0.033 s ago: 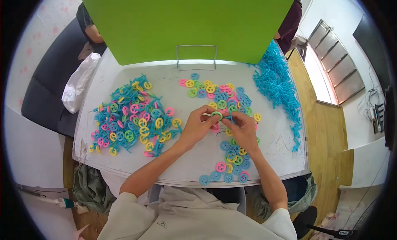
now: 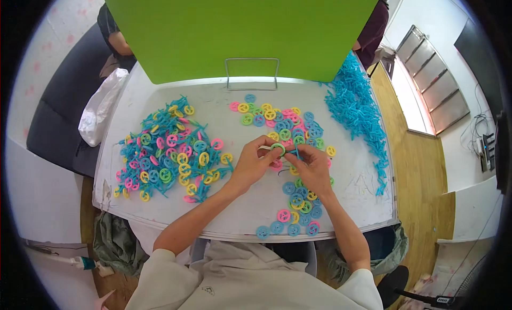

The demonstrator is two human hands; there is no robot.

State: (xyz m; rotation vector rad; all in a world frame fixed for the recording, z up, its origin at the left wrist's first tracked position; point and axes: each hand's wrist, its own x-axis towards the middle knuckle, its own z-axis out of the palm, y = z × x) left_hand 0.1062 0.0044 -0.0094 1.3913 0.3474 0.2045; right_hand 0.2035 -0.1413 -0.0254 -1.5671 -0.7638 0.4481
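Over the middle of the table, my left hand point(image 2: 252, 161) pinches a small light-green plastic wheel point(image 2: 277, 148) upright between thumb and fingertips. Close against it, my right hand point(image 2: 313, 165) grips a small blue branched plastic piece point(image 2: 297, 150) that pokes out between the fingers. The two pieces meet or nearly meet; the fingers hide whether they are joined. Around and under my right hand lie loose blue, pink, yellow and green wheels point(image 2: 297, 202). Left of my left hand is a heap of wheels with blue branched pieces fitted to them point(image 2: 172, 156).
A long pile of loose blue branched pieces point(image 2: 354, 104) runs along the table's right side. A green panel point(image 2: 229, 32) with a wire stand point(image 2: 252, 89) rises at the back. A white plastic bag point(image 2: 101, 108) hangs at the left edge. Two other people sit beyond, partly hidden.
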